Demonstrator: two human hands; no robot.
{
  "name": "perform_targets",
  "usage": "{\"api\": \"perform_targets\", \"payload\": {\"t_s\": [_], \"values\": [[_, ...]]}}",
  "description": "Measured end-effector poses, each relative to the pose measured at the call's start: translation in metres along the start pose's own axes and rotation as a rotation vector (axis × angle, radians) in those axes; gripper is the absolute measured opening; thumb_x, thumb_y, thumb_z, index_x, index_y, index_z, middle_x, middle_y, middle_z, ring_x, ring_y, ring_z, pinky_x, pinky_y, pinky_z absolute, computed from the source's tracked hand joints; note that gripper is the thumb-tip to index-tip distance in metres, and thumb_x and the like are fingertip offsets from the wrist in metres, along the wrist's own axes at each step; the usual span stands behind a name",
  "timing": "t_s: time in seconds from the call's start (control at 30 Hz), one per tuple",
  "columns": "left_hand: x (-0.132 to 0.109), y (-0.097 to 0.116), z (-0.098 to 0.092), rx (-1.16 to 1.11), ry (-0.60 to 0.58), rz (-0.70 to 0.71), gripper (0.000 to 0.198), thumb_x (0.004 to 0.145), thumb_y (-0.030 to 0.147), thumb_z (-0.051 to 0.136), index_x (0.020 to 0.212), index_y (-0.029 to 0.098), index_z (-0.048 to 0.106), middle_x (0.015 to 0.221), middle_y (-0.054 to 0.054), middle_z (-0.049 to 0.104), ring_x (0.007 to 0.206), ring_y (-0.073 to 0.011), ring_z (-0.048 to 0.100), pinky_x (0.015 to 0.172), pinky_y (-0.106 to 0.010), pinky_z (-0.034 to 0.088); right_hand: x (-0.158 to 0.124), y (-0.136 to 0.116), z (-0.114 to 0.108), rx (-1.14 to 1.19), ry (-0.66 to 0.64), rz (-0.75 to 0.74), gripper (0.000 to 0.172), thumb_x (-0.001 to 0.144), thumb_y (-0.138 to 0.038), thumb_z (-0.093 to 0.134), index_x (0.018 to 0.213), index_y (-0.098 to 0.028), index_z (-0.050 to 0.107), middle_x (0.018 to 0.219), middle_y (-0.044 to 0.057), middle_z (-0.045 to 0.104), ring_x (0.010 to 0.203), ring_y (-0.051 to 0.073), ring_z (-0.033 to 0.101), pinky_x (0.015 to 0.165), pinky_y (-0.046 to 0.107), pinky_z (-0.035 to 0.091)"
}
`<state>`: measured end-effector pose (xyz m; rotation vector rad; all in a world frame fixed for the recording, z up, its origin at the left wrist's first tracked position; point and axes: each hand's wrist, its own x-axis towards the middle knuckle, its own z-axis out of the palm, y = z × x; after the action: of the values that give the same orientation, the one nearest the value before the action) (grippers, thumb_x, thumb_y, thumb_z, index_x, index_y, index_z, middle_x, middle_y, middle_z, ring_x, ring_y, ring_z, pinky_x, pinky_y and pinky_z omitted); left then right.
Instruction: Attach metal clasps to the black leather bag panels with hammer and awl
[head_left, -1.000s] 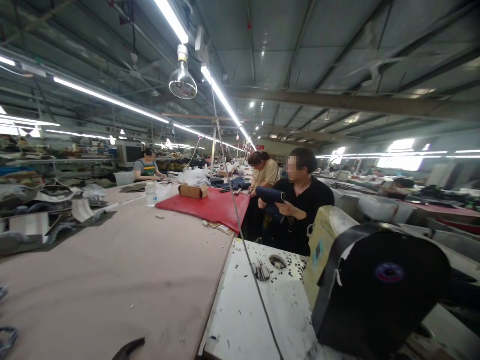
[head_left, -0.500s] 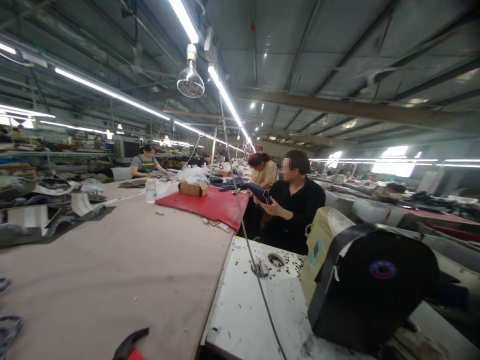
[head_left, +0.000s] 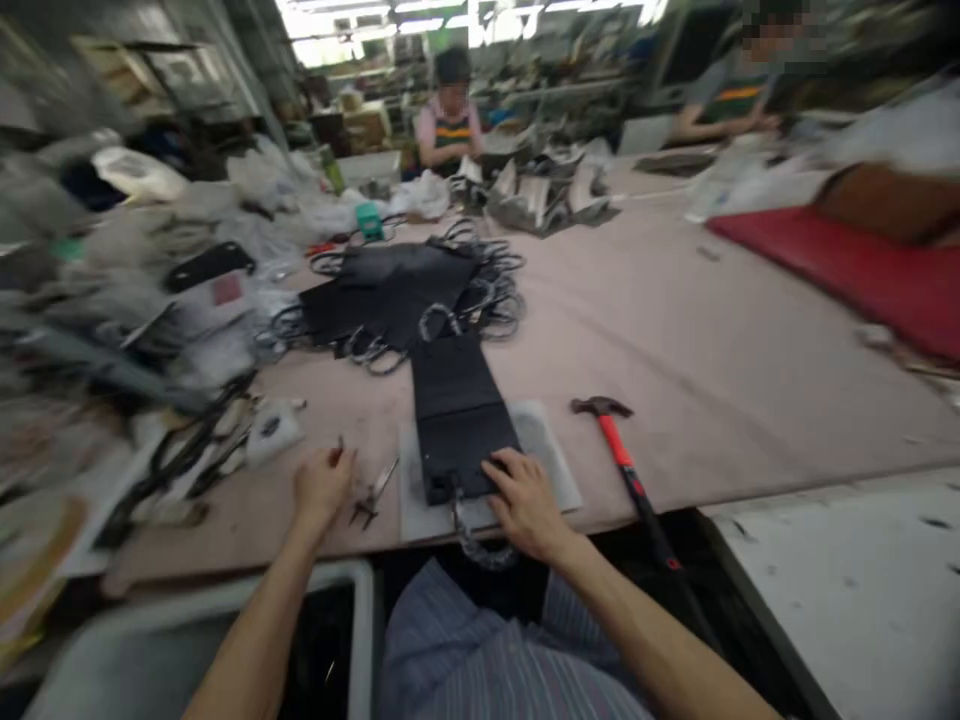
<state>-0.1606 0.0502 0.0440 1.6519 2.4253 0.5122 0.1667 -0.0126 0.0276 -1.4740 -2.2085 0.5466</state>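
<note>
A black bag panel (head_left: 457,410) with grey cord-like handles (head_left: 480,545) at both ends lies on a pale board (head_left: 551,450) at the table edge. On its near right corner rests my right hand (head_left: 525,500), fingers spread flat. My left hand (head_left: 324,488) is closed just above the table, left of the board; a small dark tip shows at its fingers, too blurred to name. Between that hand and the board lies a small metal tool (head_left: 375,495). Right of the board is a claw hammer (head_left: 621,450) with a red and black handle.
Behind the panel lies a pile of black panels with looped handles (head_left: 397,285). Plastic bags and clutter (head_left: 247,200) fill the left. A red sheet (head_left: 840,255) is at right, a grey bin (head_left: 364,620) below left. Two people work across the table.
The view has swung left and down from the hall to the near table. Both my hands, the black panel and the whole hammer are now in view.
</note>
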Motion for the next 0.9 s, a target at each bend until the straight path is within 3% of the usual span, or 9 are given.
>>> {"api": "perform_targets", "payload": {"t_s": [0.07, 0.13, 0.23, 0.33, 0.43, 0.53, 0.7, 0.9], "values": [[-0.011, -0.041, -0.021, 0.09, -0.035, -0.13, 0.03, 0.095, 0.04, 0.06, 0.098, 0.015, 0.076, 0.097, -0.013, 0.077, 0.097, -0.0297, 0.072, 0.083, -0.038, 0.056, 0.001, 0.01, 0.022, 0.016, 0.025, -0.037, 0.049, 0.09, -0.022, 0.056, 0.139, -0.021, 0.061, 0.146, 0.016, 0.054, 0.141, 0.036, 0.041, 0.118, 0.06, 0.028], [-0.016, -0.05, -0.023, 0.113, -0.036, -0.179, 0.034, 0.094, 0.041, 0.058, 0.101, 0.015, 0.077, 0.098, -0.015, 0.078, 0.098, -0.0325, 0.072, 0.083, -0.039, 0.055, -0.005, 0.016, 0.024, 0.028, 0.028, -0.069, 0.05, 0.091, -0.025, 0.057, 0.141, -0.022, 0.059, 0.147, 0.015, 0.052, 0.141, 0.035, 0.041, 0.119, 0.059, 0.027], [-0.025, -0.035, -0.01, 0.094, 0.07, -0.121, 0.036, 0.093, 0.041, 0.056, 0.11, 0.015, 0.074, 0.106, -0.016, 0.077, 0.101, -0.0336, 0.071, 0.086, -0.042, 0.054, -0.012, 0.021, 0.013, 0.082, 0.054, -0.064, 0.059, 0.089, -0.029, 0.058, 0.147, -0.02, 0.051, 0.153, 0.016, 0.046, 0.142, 0.035, 0.04, 0.118, 0.056, 0.029], [-0.049, -0.013, 0.005, 0.021, 0.165, 0.082, 0.031, 0.094, 0.035, 0.054, 0.112, 0.017, 0.071, 0.115, -0.015, 0.074, 0.108, -0.0319, 0.069, 0.093, -0.042, 0.053, -0.013, 0.025, 0.011, 0.167, 0.107, -0.051, 0.068, 0.087, -0.032, 0.059, 0.15, -0.016, 0.044, 0.155, 0.019, 0.042, 0.145, 0.034, 0.038, 0.118, 0.054, 0.031], [-0.085, 0.015, 0.023, -0.107, 0.142, 0.328, 0.024, 0.095, 0.031, 0.054, 0.107, 0.019, 0.071, 0.119, -0.014, 0.073, 0.113, -0.0294, 0.067, 0.1, -0.042, 0.053, -0.011, 0.028, 0.016, 0.178, 0.143, -0.078, 0.065, 0.083, -0.026, 0.059, 0.146, -0.015, 0.048, 0.15, 0.018, 0.048, 0.141, 0.033, 0.042, 0.117, 0.053, 0.032], [-0.121, 0.044, 0.043, -0.209, 0.103, 0.456, 0.022, 0.098, 0.031, 0.056, 0.108, 0.018, 0.069, 0.126, -0.014, 0.07, 0.119, -0.0296, 0.065, 0.105, -0.046, 0.053, -0.011, 0.027, 0.019, 0.142, 0.148, -0.117, 0.062, 0.079, -0.017, 0.056, 0.141, -0.015, 0.052, 0.142, 0.015, 0.055, 0.135, 0.031, 0.046, 0.116, 0.053, 0.033], [-0.155, 0.064, 0.069, -0.28, 0.198, 0.426, 0.028, 0.097, 0.028, 0.057, 0.121, 0.016, 0.064, 0.126, -0.016, 0.07, 0.119, -0.0317, 0.066, 0.103, -0.051, 0.055, -0.019, 0.018, 0.013, 0.096, 0.139, -0.104, 0.058, 0.079, -0.009, 0.051, 0.136, -0.014, 0.055, 0.138, 0.015, 0.057, 0.129, 0.031, 0.048, 0.113, 0.052, 0.039], [-0.188, 0.052, 0.065, -0.343, 0.206, 0.363, 0.024, 0.094, 0.028, 0.055, 0.112, 0.02, 0.069, 0.116, -0.013, 0.073, 0.11, -0.0306, 0.069, 0.097, -0.05, 0.058, -0.052, 0.005, 0.006, 0.081, 0.114, -0.046, 0.05, 0.081, -0.008, 0.049, 0.129, -0.017, 0.061, 0.129, 0.013, 0.063, 0.118, 0.03, 0.055, 0.102, 0.052, 0.046]]}}
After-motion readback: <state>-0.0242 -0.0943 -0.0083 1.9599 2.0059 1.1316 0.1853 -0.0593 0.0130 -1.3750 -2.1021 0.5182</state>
